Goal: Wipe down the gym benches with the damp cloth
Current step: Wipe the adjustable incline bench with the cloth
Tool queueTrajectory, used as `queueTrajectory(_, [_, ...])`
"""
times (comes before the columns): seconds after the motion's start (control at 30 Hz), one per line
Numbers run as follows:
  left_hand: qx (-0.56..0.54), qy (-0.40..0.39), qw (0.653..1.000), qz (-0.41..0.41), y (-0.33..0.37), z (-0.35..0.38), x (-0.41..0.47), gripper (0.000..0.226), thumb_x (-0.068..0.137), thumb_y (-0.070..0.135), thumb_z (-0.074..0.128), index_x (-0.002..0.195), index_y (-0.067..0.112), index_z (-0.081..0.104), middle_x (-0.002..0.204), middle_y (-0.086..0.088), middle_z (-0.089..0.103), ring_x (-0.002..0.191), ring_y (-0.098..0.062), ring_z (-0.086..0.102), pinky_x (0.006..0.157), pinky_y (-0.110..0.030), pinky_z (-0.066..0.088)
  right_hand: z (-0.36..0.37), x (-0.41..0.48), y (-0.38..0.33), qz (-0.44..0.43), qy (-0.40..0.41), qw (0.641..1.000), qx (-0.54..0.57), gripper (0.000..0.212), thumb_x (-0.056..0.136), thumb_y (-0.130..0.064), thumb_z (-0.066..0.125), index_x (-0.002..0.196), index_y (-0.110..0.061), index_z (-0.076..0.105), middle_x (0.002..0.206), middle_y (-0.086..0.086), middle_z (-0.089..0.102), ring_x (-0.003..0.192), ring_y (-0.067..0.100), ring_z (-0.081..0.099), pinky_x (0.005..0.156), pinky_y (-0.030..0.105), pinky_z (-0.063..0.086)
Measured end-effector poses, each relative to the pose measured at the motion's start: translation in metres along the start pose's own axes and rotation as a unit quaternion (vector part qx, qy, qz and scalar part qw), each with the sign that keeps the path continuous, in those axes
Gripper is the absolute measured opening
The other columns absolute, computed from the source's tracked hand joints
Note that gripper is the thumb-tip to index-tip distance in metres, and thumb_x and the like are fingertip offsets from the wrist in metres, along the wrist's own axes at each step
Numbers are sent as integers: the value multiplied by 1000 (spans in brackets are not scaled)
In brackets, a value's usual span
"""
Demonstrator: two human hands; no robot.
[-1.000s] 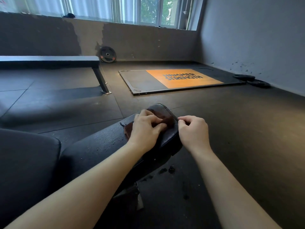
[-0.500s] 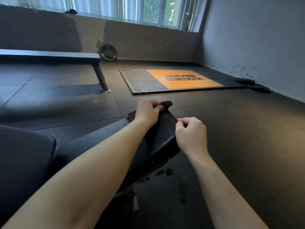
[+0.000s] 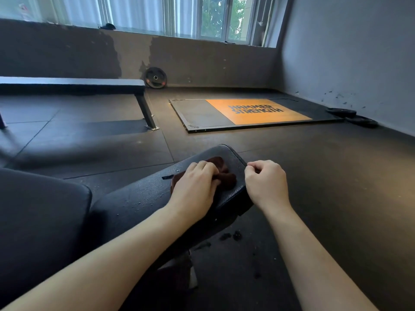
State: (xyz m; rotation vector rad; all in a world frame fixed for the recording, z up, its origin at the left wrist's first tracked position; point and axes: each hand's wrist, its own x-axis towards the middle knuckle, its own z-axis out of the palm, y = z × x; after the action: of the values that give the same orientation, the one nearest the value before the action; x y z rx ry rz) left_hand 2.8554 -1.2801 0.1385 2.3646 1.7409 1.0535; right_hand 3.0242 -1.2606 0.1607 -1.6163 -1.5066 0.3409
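A broad black cushion [image 3: 33,221] fills the near left corner. Just past it, a long black bench pad [image 3: 134,198] runs away towards the right, its surface speckled with small droplets or crumbs. Both bare forearms reach out over it.

The left hand [image 3: 195,182] lies on the far end of the pad, its fingers curled down and bunched on a dark brown cloth [image 3: 226,176]. It grips the cloth and presses it against the pad's top. The cloth lies crumpled, showing mostly beyond the knuckles, close to the pad's rounded end.

The right hand [image 3: 266,182] sits just beside the pad's right edge. Its fingers are curled together in a loose fist, thumb against forefinger, holding nothing that shows; whether it touches the edge is unclear.

Dark bits lie on the rubber floor [image 3: 336,198] under the pad. Farther off stand a flat bench [image 3: 71,83] on the left and an orange lifting platform [image 3: 258,111]. A weight plate [image 3: 155,77] leans on the back wall below the window [image 3: 213,16].
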Motion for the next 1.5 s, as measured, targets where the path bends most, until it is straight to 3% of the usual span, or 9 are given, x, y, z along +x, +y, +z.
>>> queueTrajectory(0.17, [-223, 42, 964, -141, 4, -49, 18, 9, 102, 18, 57, 111, 17, 61, 102, -1, 69, 97, -19, 66, 91, -38, 54, -17, 5, -13, -47, -10, 997, 58, 31, 92, -8, 62, 116, -21, 77, 112, -5, 73, 109, 14, 65, 103, 37, 52])
queueTrajectory(0.33, [-507, 59, 836, -202, -3, -78, 3, 12, 104, 14, 54, 109, 9, 63, 94, -3, 76, 94, -20, 74, 77, -33, 60, -16, -6, -26, -82, -125, 978, 143, 48, 89, -16, 75, 135, -24, 66, 123, -12, 69, 116, 2, 62, 106, 31, 50])
queueTrajectory(0.43, [-584, 36, 785, -202, 3, -87, -5, 14, 105, 11, 49, 109, 3, 60, 69, 4, 71, 67, -8, 70, 63, -23, 56, -14, -13, -35, -75, -236, 945, 214, 48, 85, -18, 74, 132, -27, 68, 121, -6, 73, 118, 9, 65, 107, 41, 51])
queueTrajectory(0.57, [-620, 13, 755, -212, 2, -97, -10, 16, 105, 11, 48, 111, 3, 60, 69, 5, 70, 61, -6, 67, 60, -22, 55, -13, -22, -48, -72, -250, 932, 252, 14, 91, -14, 76, 104, -15, 77, 101, 9, 78, 100, 27, 74, 97, 54, 56])
queueTrajectory(0.93, [-563, -41, 713, -415, -24, -87, -13, 43, 106, 42, 42, 110, 6, 66, 96, -10, 71, 88, -28, 68, 72, -37, 53, -3, -30, -67, 19, -177, 943, 283, 19, 89, -12, 79, 104, -18, 70, 93, 4, 79, 86, 20, 77, 85, 47, 63])
queueTrajectory(1.17, [-380, -99, 885, -252, -41, -92, -23, 82, 79, 8, 85, 148, 22, 43, 111, -5, 70, 102, -18, 71, 97, -36, 57, -3, -30, -65, 51, -110, 972, 199, 48, 88, -23, 81, 126, -27, 52, 104, -1, 71, 93, 15, 72, 85, 40, 63])
queueTrajectory(1.27, [-270, -71, 946, -165, -36, -93, -25, 51, 83, 11, 81, 128, 29, 64, 106, 6, 68, 98, -10, 67, 96, -33, 57, -10, -33, -66, 12, -139, 971, 197, 47, 86, -24, 83, 125, -33, 58, 103, -2, 72, 93, 15, 72, 86, 41, 62])
queueTrajectory(1.37, [-194, 4, 971, -138, -36, -93, -24, 11, 87, 23, 76, 96, 29, 75, 103, 7, 58, 102, -13, 56, 91, -38, 57, -21, -36, -68, -61, -221, 970, 85, 42, 78, -28, 89, 115, -34, 70, 103, -10, 70, 96, 5, 67, 89, 26, 56])
queueTrajectory(1.5, [-261, 5, 952, -157, -33, -99, -22, 12, 86, 27, 75, 87, 20, 66, 110, 0, 56, 106, -26, 57, 70, -42, 63, -21, -39, -65, -114, -207, 972, -2, 11, 82, -27, 83, 91, -30, 78, 95, -12, 62, 88, 3, 63, 75, 10, 46])
